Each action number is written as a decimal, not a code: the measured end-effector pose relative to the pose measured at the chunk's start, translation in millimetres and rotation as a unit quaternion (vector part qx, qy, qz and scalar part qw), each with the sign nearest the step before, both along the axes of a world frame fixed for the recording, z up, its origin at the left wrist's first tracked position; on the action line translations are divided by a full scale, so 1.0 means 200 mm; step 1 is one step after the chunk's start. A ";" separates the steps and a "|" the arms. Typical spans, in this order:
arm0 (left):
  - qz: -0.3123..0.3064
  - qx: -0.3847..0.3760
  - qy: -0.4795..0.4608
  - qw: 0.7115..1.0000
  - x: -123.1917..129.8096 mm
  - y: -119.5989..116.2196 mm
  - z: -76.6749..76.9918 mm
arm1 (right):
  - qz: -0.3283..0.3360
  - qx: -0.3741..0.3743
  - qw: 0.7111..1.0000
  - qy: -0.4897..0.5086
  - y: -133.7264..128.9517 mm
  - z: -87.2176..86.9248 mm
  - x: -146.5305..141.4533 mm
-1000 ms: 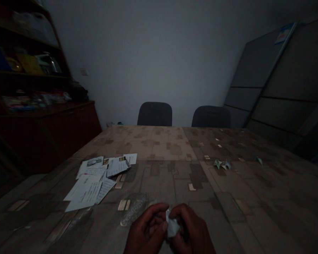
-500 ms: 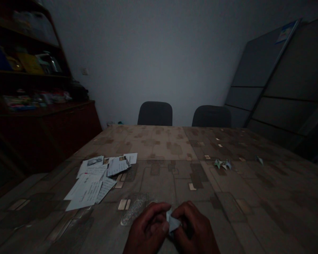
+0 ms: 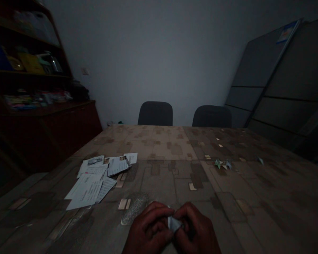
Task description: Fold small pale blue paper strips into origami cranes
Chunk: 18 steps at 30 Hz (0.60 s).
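A small folded piece of paper, pale and creased, is pinched between my two hands at the front of the table. My left hand has its thumb and curled fingers on the paper's left side. From the right, my right hand grips it with thumb and forefinger. Both sets of fingers cover part of the paper, so its full shape is hidden. Further off to the right lie several small folded paper figures, and a single one rests apart from them.
A loose pile of printed paper sheets lies on the left of the patterned tablecloth. Two dark chairs stand at the far edge. A cabinet with shelves is at the left, and grey panels lean at the right.
My fingertips have drawn closer together over the top of the paper. The paper has shifted slightly and less of it shows; things on the table have not moved.
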<state>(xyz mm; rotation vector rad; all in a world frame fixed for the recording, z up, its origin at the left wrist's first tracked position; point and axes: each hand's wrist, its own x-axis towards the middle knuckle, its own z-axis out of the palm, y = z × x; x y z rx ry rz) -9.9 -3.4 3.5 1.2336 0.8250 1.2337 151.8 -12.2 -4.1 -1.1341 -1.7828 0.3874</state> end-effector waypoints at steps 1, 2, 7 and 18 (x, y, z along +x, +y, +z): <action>-0.003 -0.002 -0.002 1.000 0.00 0.00 0.00 | 0.000 -0.003 1.000 0.003 0.00 0.00 0.00; -0.005 -0.005 -0.003 1.000 0.00 0.00 0.01 | 0.000 -0.006 1.000 0.007 0.00 0.00 0.00; -0.005 -0.010 0.012 1.000 0.00 0.00 0.01 | -0.001 -0.014 1.000 0.018 0.00 0.02 -0.01; 0.017 -0.009 0.021 1.000 0.00 0.01 0.00 | 0.017 0.033 0.999 -0.026 0.00 0.07 0.02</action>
